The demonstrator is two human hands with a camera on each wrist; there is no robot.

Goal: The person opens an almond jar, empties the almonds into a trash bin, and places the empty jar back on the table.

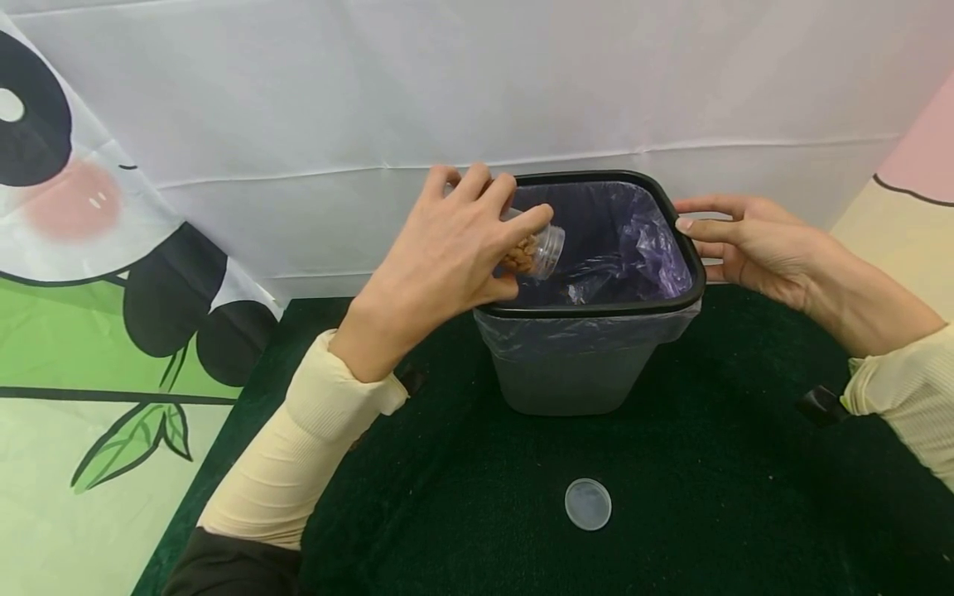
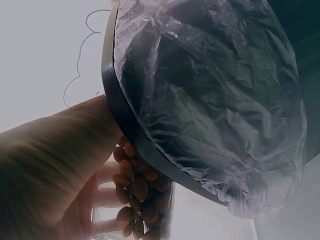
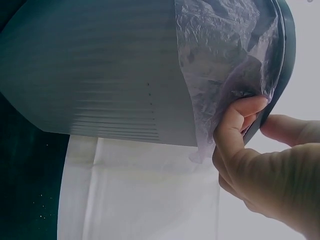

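My left hand (image 1: 440,252) grips a clear plastic jar (image 1: 550,252) of almonds (image 2: 141,189), tipped on its side with its mouth pointing into a grey trash bin (image 1: 570,385). The nuts lie inside the jar, behind its mouth. A thin purplish bag (image 1: 629,207) lines the bin and folds over the black rim (image 1: 589,311). At the bin's right side, my right hand (image 1: 775,248) holds the rim, with the thumb on top and the fingers against the overhanging bag, as the right wrist view shows.
A round translucent lid (image 1: 588,504) lies on the dark green cloth (image 1: 462,497) in front of the bin. Behind the bin hangs a pale fabric backdrop (image 1: 313,99), with cartoon drawings at the left.
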